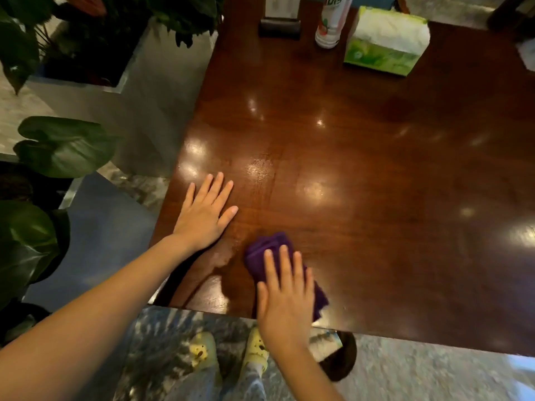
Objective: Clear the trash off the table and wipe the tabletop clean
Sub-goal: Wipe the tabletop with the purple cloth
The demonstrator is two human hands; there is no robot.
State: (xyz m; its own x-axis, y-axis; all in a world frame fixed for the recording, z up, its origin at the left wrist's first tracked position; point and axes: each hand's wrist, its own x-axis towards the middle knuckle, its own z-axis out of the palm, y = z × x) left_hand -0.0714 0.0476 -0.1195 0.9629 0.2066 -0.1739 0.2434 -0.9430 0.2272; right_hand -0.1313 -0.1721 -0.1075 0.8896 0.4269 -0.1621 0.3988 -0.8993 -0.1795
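Note:
A folded purple cloth lies on the glossy dark wooden table near its front edge. My right hand presses flat on the cloth with straight fingers, covering most of it. My left hand rests flat on the bare tabletop near the front left corner, fingers spread, a short way left of the cloth. A damp smear shows on the wood between the two hands.
At the table's far side stand a green tissue pack, a white spray can and a dark card holder. Potted plants crowd the floor on the left. A dark bin sits under the front edge.

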